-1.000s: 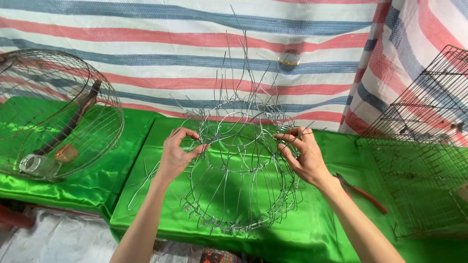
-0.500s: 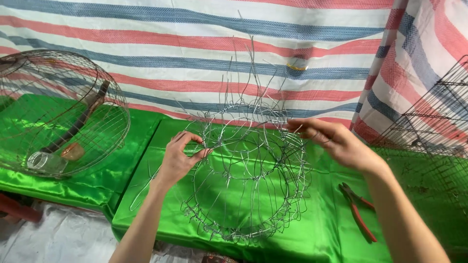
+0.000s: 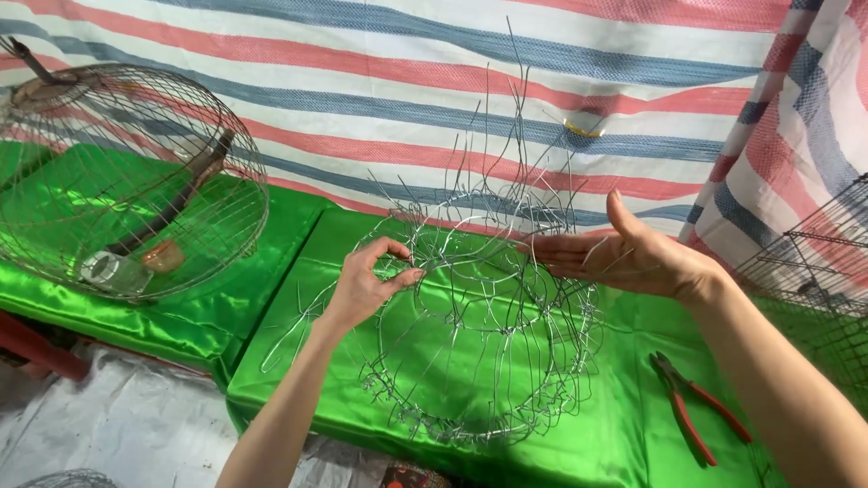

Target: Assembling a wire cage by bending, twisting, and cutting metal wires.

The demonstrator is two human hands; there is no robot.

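Observation:
A half-woven round wire cage frame [image 3: 479, 334] stands tilted on the green satin table [image 3: 307, 316], with loose wire ends sticking up toward the striped tarp. My left hand [image 3: 366, 282] pinches a wire on the frame's upper left rim. My right hand [image 3: 624, 258] is flat and open, fingers pointing left, resting against the wires at the frame's upper right side.
A finished domed wire cage [image 3: 127, 181] with a perch and small cups sits at the left. Red-handled pliers [image 3: 692, 407] lie on the table at the right. A square wire mesh cage [image 3: 814, 280] stands at the far right. Striped tarp [image 3: 407, 99] hangs behind.
My right hand has let go of the frame's rim and opened flat against the wires. The view has shifted, and the left hand keeps its pinch.

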